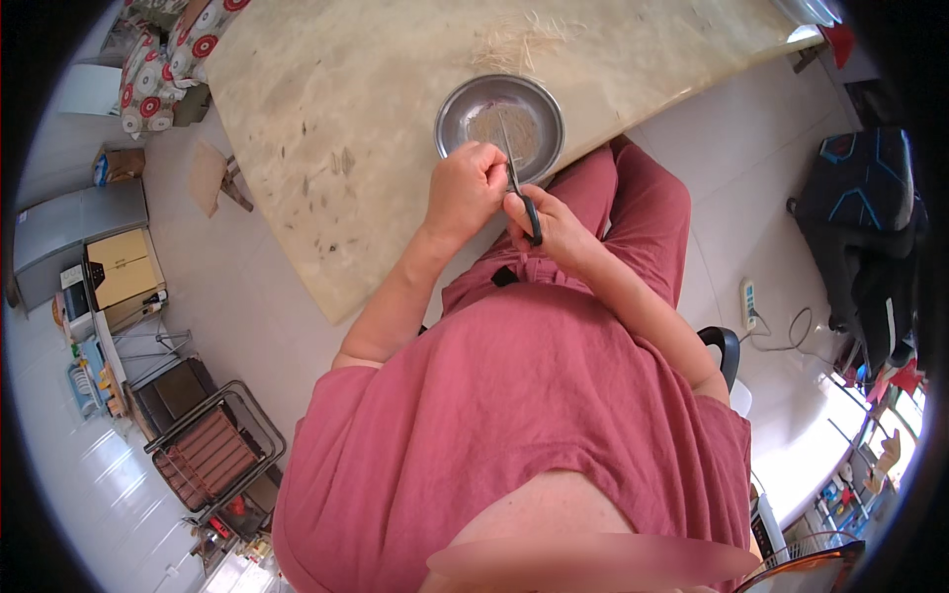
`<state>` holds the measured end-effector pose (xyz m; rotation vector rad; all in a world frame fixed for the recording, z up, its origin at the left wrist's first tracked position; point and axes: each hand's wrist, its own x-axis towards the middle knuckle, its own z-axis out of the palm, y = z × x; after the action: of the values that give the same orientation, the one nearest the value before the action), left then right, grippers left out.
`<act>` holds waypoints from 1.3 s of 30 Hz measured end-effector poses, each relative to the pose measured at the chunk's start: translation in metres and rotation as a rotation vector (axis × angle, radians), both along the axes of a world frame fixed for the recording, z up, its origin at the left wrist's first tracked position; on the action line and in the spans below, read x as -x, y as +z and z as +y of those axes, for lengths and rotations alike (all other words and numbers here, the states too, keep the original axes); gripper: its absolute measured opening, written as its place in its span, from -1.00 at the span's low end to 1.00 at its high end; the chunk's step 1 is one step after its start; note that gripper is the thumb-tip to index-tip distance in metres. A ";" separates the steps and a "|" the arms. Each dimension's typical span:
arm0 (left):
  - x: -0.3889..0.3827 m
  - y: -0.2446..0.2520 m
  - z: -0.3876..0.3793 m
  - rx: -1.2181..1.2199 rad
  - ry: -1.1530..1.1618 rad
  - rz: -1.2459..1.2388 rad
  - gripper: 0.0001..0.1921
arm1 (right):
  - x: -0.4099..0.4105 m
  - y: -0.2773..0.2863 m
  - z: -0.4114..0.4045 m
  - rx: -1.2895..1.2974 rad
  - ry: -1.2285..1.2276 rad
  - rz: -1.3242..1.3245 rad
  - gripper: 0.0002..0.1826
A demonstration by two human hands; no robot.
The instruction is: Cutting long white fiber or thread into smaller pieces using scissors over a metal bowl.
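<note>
My right hand (552, 226) holds black-handled scissors (532, 215), their blades pointing away from me over a round steel bowl (447, 111). My left hand (468, 185) is closed in a loose fist beside the blades, at the bowl's near rim; what its fingers pinch is too small to make out. Small pale, thin pieces (511, 132) lie in the bottom of the bowl. Beyond the bowl, a loose pile of thin, pale strands (523, 44) rests on the table.
The marbled, cream table (371, 111) has its near edge by my lap. A wooden stool (211, 178) stands to the left, a folding chair (211, 452) at lower left. On the right floor are a power strip (748, 304) with its cord and a black bag (864, 200).
</note>
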<state>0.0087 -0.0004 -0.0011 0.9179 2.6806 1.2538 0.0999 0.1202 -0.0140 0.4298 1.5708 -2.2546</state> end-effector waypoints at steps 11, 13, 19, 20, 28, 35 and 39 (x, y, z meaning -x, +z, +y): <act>0.008 -0.009 -0.004 0.057 0.042 0.069 -0.94 | 0.002 0.002 -0.001 -0.005 0.018 -0.080 -0.56; 0.014 -0.010 -0.007 0.047 0.055 0.084 -0.94 | 0.001 0.009 0.002 0.003 -0.003 -0.090 -0.57; 0.017 -0.003 -0.006 -0.024 0.126 -0.040 -0.95 | -0.007 0.005 0.008 0.063 -0.028 -0.093 -0.58; 0.016 0.000 -0.005 -0.049 0.139 -0.108 -0.95 | -0.009 0.003 0.008 0.069 -0.024 -0.086 -0.58; 0.005 0.003 0.001 -0.024 0.048 0.010 -0.95 | -0.013 0.000 0.007 0.064 0.087 -0.002 -0.61; 0.001 0.004 0.001 0.021 0.024 0.054 -0.96 | -0.010 0.009 0.009 0.135 0.044 -0.028 -0.54; 0.000 0.005 0.001 0.032 0.005 0.067 -0.96 | -0.010 0.006 0.009 0.114 0.034 -0.005 -0.52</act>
<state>0.0090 0.0010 0.0038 0.9665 2.7475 1.1980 0.1095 0.1288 -0.0078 0.3743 1.4279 -2.3010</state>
